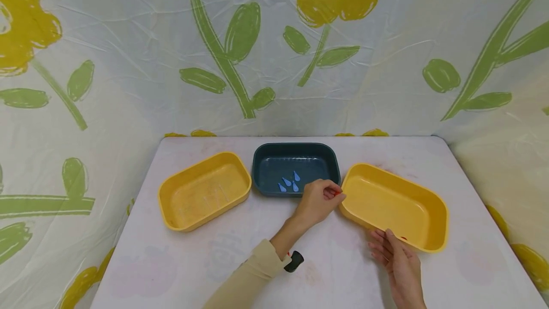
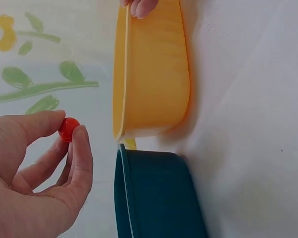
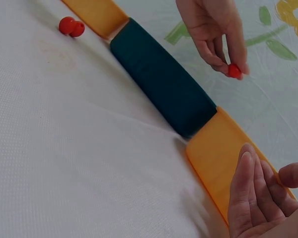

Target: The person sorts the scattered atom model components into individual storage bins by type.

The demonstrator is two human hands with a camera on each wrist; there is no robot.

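My left hand (image 1: pixel 319 199) pinches a round red bead (image 2: pixel 69 129) between thumb and fingertips, above the gap between the dark teal bin (image 1: pixel 296 146) and the right yellow bin (image 1: pixel 386 204). My right hand (image 1: pixel 401 263) holds the near rim of that yellow bin, thumb over the edge and fingers along the outer wall. Close to the thumb, a small red spot (image 1: pixel 403 238) shows inside it. Several blue drop-shaped pieces (image 1: pixel 286 182) lie in the teal bin. On the table, two more red beads (image 3: pixel 71 27) sit together in the right wrist view.
Another yellow bin (image 1: pixel 201 223) stands at the left, with faint clear sticks (image 1: pixel 220 194) inside. All three bins form a row on the cloth-covered table (image 1: pixel 180 271). A flower-printed curtain (image 1: pixel 274 61) hangs behind and at the sides.
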